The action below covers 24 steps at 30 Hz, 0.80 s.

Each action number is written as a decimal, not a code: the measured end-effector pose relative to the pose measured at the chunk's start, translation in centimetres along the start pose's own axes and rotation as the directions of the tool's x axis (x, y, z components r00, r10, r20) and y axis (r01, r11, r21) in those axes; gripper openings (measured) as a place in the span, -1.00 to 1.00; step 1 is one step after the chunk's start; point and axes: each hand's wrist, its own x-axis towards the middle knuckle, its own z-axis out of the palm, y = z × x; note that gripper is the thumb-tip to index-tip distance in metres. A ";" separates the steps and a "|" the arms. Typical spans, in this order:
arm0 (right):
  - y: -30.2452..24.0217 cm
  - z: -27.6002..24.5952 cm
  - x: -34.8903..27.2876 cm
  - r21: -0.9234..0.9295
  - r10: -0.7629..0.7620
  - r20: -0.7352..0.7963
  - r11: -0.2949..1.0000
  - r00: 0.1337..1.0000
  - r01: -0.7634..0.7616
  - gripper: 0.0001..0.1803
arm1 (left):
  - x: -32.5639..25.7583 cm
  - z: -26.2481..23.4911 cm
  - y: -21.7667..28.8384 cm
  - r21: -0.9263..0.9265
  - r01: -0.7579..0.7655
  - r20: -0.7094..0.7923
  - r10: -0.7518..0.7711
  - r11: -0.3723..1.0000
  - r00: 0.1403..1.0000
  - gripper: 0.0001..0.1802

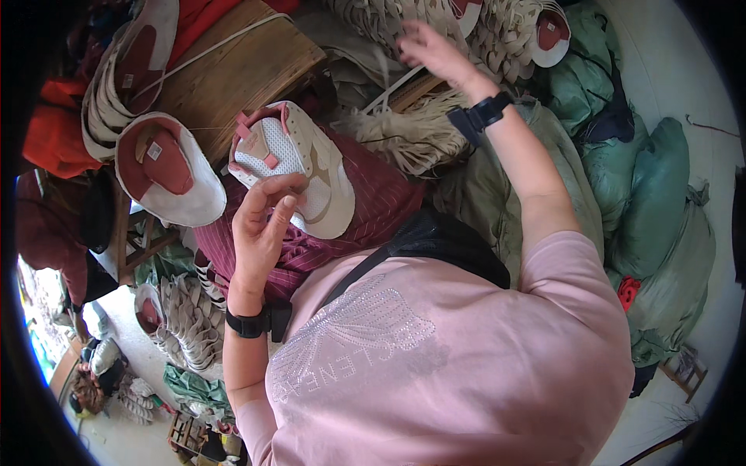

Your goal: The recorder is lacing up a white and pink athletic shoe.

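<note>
A beige and white shoe upper (pixel 318 167) with a pink lining and a white mesh tongue lies on my lap, over a maroon striped cloth (pixel 381 175). In front of its lower side is my left hand (pixel 263 225), fingers bent toward the thumb; whether a thread or anything else is between them I cannot make out. My right hand (pixel 437 53) reaches out to the far side with its fingers apart, seemingly holding nothing. It is nearest to a stack of beige shoe uppers (pixel 369 23). Below it lies a bundle of cream laces (pixel 423 128).
A wooden bench (pixel 241 66) stands at the far left, with a white and pink shoe upper (pixel 167 167) at its near corner and more stacked uppers (pixel 101 116) beyond. Green sacks (pixel 653 194) line the right. Another pile of uppers (pixel 186 318) sits on the floor at left.
</note>
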 end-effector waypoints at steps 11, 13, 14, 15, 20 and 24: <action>16.4 9.3 -6.1 -0.697 -0.033 0.001 0.716 0.999 0.024 -0.46 | -2.2 -2.0 0.1 -0.043 0.146 -0.164 -0.151 0.988 0.975 -0.72; 15.3 11.2 -6.5 -0.750 -0.133 0.004 0.656 0.991 0.090 -0.44 | -2.7 -2.2 -0.3 -0.032 0.164 -0.187 -0.167 0.986 0.968 -0.72; 15.0 11.7 -6.6 -0.803 -0.230 0.008 0.579 0.973 0.143 -0.42 | -2.9 -2.4 -0.5 -0.025 0.175 -0.204 -0.177 0.984 0.963 -0.73; 16.1 11.9 -6.4 -0.802 -0.220 -0.011 0.584 0.976 0.123 -0.42 | -2.7 -2.4 -0.5 -0.001 0.177 -0.196 -0.174 0.984 0.965 -0.73; 15.5 11.2 -4.3 -0.770 -0.034 0.092 0.632 0.995 0.093 -0.51 | -2.9 -2.5 -0.1 0.029 0.232 -0.220 -0.220 0.972 0.950 -0.72; 14.4 6.4 -2.1 -0.270 0.154 0.019 0.952 0.988 -0.143 -0.57 | -3.0 -3.1 0.2 0.117 0.244 -0.257 -0.208 0.963 0.944 -0.71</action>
